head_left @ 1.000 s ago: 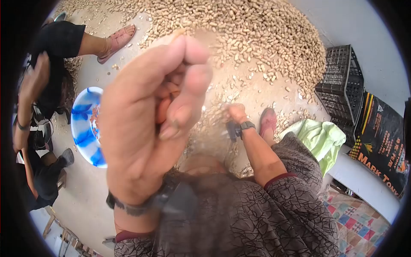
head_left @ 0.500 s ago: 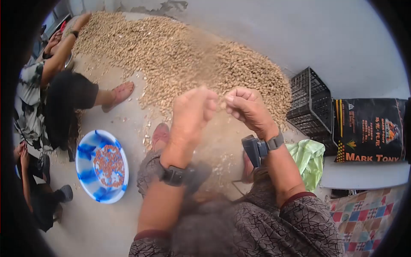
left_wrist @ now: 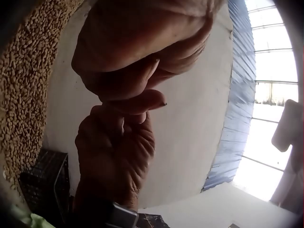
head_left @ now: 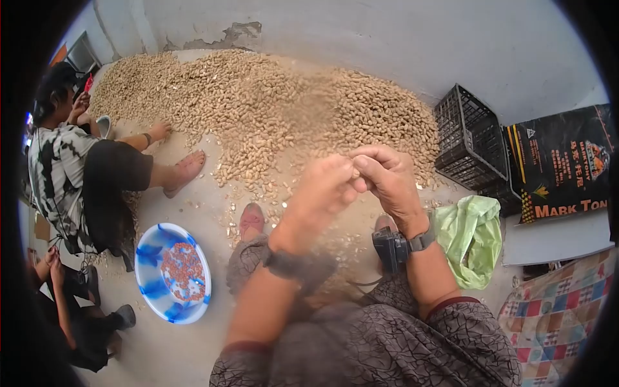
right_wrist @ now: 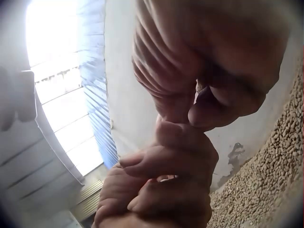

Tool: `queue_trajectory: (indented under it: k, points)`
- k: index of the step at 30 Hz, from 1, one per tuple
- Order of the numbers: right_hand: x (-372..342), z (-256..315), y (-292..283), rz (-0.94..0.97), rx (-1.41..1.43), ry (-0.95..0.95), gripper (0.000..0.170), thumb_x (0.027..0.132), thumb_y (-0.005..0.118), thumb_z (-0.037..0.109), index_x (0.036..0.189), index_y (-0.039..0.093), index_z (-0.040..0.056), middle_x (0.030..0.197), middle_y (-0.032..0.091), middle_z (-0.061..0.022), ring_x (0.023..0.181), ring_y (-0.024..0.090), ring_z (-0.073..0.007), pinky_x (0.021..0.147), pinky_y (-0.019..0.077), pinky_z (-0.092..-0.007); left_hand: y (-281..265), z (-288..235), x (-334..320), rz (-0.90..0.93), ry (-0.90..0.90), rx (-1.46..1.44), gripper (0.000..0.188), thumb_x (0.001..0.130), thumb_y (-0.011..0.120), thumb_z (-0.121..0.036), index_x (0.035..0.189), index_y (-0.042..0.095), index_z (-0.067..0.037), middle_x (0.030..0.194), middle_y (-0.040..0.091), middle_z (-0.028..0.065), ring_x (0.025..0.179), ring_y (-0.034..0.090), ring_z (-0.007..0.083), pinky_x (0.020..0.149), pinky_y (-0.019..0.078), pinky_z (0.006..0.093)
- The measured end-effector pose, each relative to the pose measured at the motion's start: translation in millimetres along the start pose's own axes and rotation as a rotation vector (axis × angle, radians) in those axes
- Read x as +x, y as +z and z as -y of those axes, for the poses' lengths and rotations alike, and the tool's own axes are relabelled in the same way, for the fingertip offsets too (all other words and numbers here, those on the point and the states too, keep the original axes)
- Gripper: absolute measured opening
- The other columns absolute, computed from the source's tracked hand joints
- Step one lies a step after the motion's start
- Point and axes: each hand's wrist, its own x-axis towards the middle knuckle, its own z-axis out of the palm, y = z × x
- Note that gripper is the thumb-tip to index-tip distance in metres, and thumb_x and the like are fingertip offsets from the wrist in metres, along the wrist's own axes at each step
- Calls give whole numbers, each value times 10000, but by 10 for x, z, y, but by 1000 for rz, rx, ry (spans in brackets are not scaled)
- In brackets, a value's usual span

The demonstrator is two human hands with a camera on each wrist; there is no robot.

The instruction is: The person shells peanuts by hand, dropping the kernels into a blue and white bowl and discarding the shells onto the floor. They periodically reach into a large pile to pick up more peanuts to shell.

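In front of the heap of unshelled peanuts (head_left: 258,122), my two hands meet at the fingertips in the head view. My right hand (head_left: 391,184) pinches a small pale peanut (head_left: 355,173) between thumb and bent forefinger. The left hand (head_left: 322,203), slightly blurred, comes at it from the other side with its fingers curled. Through a gap in those left fingers (right_wrist: 164,194), the right wrist view shows a bit of something reddish and pale. Most of what lies in the palms is hidden.
At left on the floor stands a blue-and-white basin (head_left: 149,287) holding reddish shelled peanuts (head_left: 184,267). Black crates (head_left: 474,138), a printed black sack (head_left: 564,164) and a green bag (head_left: 467,245) are at right. Another person (head_left: 71,168) sits at the left.
The left hand has moved from close before the head camera, with reddish kernels in its palm, down to the right hand. The right hand has risen from the floor. The view has tilted up.
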Motion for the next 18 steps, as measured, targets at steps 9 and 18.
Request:
queue_trajectory:
  k: [9,18]
  points:
    - [-95,-18,-228,-57,103,-34,314,816,652,113,1086,559,-18,853,626,-34,671,567,-51,572,443,-148,259,96,119,-1,109,3,167,881,504,-130,951,590,-5,772,576,-3,610,446,24,506,337,158]
    - [-223,164,-300,-49,-4,71,335,779,674,174,1045,589,-11,801,604,-10,682,550,-43,537,384,-154,333,236,213,-4,188,202,185,871,526,-104,963,622,25,761,592,-4,591,467,23,514,345,154]
